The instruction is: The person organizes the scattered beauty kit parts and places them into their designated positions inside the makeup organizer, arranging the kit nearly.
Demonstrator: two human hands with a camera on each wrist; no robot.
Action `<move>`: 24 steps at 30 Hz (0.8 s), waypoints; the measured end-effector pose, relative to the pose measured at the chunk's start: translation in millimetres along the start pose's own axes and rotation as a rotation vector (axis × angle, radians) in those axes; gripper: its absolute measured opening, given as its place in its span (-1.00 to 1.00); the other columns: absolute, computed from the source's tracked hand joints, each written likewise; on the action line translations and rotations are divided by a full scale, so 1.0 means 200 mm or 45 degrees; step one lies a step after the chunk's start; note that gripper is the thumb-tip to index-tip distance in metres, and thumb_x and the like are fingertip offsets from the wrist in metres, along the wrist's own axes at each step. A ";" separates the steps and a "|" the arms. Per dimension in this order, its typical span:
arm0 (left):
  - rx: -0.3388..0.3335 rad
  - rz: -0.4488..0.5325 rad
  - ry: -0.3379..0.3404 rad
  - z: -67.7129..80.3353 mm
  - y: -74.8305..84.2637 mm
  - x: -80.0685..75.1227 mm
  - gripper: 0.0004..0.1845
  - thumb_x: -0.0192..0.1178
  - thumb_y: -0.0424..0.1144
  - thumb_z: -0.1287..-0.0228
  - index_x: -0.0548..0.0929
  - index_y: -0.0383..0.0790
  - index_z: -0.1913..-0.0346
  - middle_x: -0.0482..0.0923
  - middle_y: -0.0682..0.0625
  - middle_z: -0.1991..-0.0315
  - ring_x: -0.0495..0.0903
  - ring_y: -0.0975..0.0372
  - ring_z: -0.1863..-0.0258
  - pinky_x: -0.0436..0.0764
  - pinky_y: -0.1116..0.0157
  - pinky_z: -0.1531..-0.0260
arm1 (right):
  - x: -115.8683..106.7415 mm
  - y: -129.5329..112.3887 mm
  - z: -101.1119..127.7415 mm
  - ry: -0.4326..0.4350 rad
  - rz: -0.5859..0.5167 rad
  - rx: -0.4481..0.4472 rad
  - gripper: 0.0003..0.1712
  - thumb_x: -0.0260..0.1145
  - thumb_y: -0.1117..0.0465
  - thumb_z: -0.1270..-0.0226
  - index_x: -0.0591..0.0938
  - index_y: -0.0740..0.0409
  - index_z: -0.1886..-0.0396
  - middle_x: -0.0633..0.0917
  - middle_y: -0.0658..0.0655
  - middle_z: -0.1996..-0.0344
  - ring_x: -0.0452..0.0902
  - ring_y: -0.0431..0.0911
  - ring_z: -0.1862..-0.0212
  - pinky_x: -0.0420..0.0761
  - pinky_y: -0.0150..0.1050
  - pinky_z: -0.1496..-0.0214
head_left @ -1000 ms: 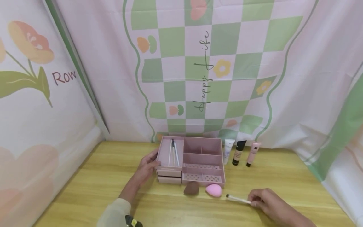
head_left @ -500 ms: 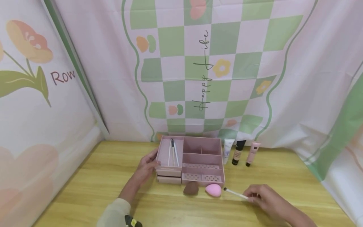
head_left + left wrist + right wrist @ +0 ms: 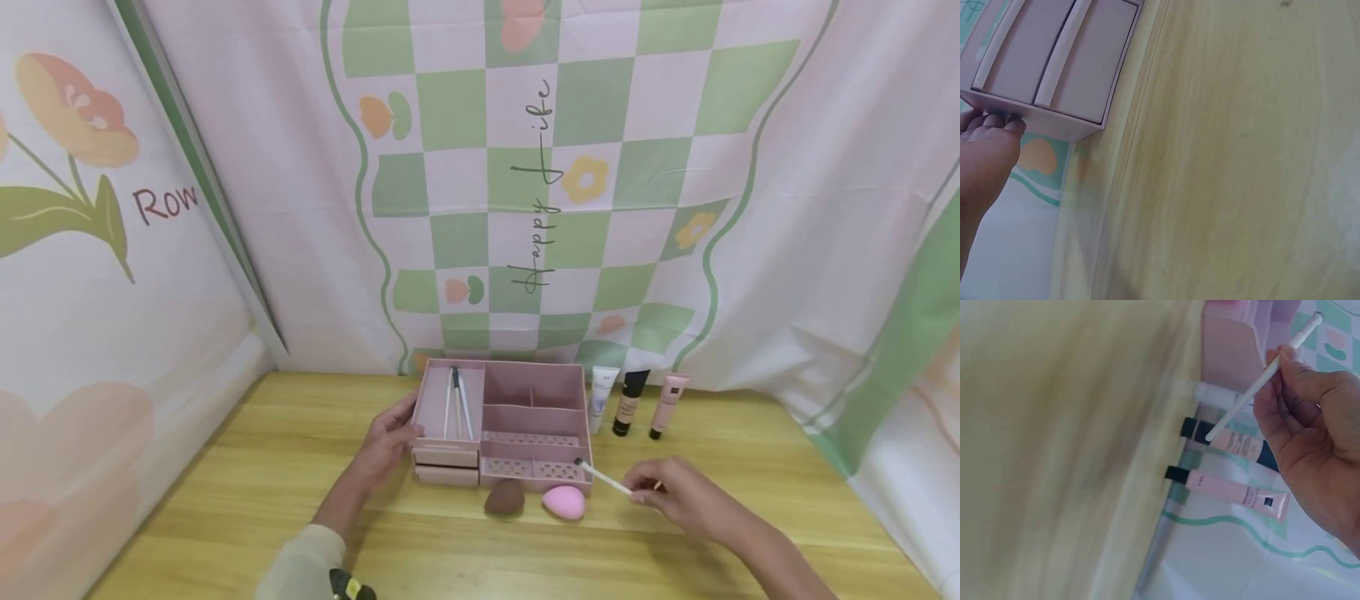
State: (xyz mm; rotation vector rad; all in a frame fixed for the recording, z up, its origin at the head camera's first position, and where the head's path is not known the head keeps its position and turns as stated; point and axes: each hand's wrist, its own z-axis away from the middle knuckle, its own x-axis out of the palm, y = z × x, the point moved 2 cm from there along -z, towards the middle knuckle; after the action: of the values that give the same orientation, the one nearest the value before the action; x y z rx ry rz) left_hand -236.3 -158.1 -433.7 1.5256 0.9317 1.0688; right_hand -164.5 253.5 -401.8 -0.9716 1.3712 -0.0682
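Note:
A thin white makeup brush (image 3: 607, 478) with a dark tip is pinched between thumb and fingers of my right hand (image 3: 681, 497). Its bristle end overlaps the front right compartment of the pink organizer (image 3: 534, 367) in the head view. In the right wrist view the brush (image 3: 1244, 400) slants across the fingertips. My left hand (image 3: 388, 437) rests against the organizer's left side, thumb at the rim. The left wrist view shows those fingers (image 3: 997, 125) touching the side wall beside two drawers (image 3: 1088, 59). Several brushes (image 3: 458, 404) lie on the organizer's top left tray.
A brown makeup sponge (image 3: 506, 497) and a pink makeup sponge (image 3: 564, 502) sit before the organizer. Right of it stand a white tube (image 3: 602, 398), a black-capped beige tube (image 3: 630, 404) and a pink tube (image 3: 667, 407). A patterned curtain (image 3: 525, 208) hangs behind the wooden table (image 3: 465, 554).
My right hand has moved left and away from me with the brush, bringing the dark tip from beside the pink sponge to over the organizer's front right corner. The left hand has stayed put.

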 end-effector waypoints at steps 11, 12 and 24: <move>-0.012 0.012 0.020 0.00 0.00 0.00 -0.20 -0.02 -0.54 -0.30 -0.05 -0.47 -0.58 -0.20 -0.35 -0.65 -0.13 -0.16 -0.65 -0.01 0.02 -0.61 | -0.01 -0.10 -0.16 0.009 0.057 -0.025 -0.91 0.39 0.35 -0.26 0.77 0.26 0.27 0.80 0.11 0.39 0.63 -0.37 0.34 0.73 -0.44 0.32; -0.013 0.012 0.021 0.00 0.00 0.00 -0.19 -0.02 -0.54 -0.29 -0.05 -0.48 -0.58 -0.20 -0.35 -0.65 -0.14 -0.16 -0.65 -0.01 0.03 -0.61 | -0.01 -0.11 -0.17 0.015 0.058 -0.032 -0.91 0.38 0.36 -0.26 0.77 0.26 0.27 0.80 0.12 0.39 0.63 -0.37 0.33 0.73 -0.44 0.32; -0.017 0.017 0.025 0.00 0.00 0.00 -0.20 -0.01 -0.53 -0.30 -0.04 -0.45 -0.58 -0.17 -0.33 -0.65 -0.11 -0.17 -0.65 0.01 0.02 -0.62 | -0.02 -0.17 -0.30 0.080 0.068 -0.094 -0.90 0.38 0.39 -0.25 0.77 0.29 0.27 0.80 0.13 0.40 0.62 -0.36 0.34 0.75 -0.44 0.29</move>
State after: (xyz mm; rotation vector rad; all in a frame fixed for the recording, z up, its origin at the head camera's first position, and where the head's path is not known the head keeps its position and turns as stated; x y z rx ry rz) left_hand -235.8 -158.4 -434.6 1.5146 0.9270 1.0997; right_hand -199.2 202.1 -371.5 -1.0008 1.4650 -0.0076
